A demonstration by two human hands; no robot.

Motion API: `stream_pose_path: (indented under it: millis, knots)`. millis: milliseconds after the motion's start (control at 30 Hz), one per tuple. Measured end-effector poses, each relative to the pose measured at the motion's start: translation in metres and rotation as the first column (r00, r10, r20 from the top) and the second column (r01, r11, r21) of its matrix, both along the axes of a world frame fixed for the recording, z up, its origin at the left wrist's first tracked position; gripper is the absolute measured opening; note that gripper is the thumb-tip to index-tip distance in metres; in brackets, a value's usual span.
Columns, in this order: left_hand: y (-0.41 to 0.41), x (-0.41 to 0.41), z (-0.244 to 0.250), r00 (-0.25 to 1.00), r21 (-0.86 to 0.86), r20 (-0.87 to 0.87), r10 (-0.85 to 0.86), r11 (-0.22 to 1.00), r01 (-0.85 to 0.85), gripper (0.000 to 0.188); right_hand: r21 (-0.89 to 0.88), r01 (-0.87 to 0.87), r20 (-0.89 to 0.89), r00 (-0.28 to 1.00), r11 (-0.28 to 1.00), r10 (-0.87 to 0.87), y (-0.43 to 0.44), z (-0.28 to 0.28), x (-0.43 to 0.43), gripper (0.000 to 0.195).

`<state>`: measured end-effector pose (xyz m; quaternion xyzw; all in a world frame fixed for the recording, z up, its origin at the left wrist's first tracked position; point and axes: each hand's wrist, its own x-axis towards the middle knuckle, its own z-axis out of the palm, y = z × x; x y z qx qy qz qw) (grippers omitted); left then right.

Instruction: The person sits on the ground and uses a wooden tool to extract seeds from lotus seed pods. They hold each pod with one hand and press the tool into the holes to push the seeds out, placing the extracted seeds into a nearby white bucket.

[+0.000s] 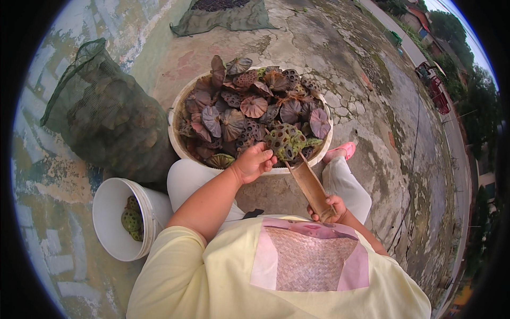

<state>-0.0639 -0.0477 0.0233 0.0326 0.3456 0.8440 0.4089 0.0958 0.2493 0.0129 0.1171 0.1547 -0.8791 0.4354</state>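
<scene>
Before me stands a round basket heaped with dried brown and purplish lotus seed pods. My left hand is over the basket's near rim, its curled fingers touching or holding the left side of a green lotus seed pod; the exact grip is hard to see. In my right hand is the lower end of a split bamboo piece, shaped like a trough. It slants up to the left, and its narrow prongs reach the underside of the green pod.
A white bucket with green pods inside lies tilted at the left, beside a full green mesh bag against the painted wall. Beyond the basket a dark net lies on cracked concrete. My legs flank the basket's near side.
</scene>
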Motion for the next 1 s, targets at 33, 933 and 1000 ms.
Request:
stream_pose_path:
  millis: [33,933,1000]
  knots:
    - [0.0,0.0,-0.001,1.0,0.006,0.005,-0.008,1.0,0.008,0.015,0.001,-0.003,0.0,1.0,1.0,0.003,0.001,-0.001,0.0,0.062]
    - [0.017,0.009,-0.013,0.763,-0.582,-0.622,-0.174,0.755,-0.302,0.036,0.215,0.08,-0.094,0.994,0.973,-0.061,-0.011,-0.001,-0.008,0.068]
    - [0.018,0.01,-0.018,0.776,-0.583,-0.616,-0.137,0.741,-0.333,0.035,0.274,0.082,-0.14,0.989,0.958,-0.044,-0.013,0.0,-0.01,0.071]
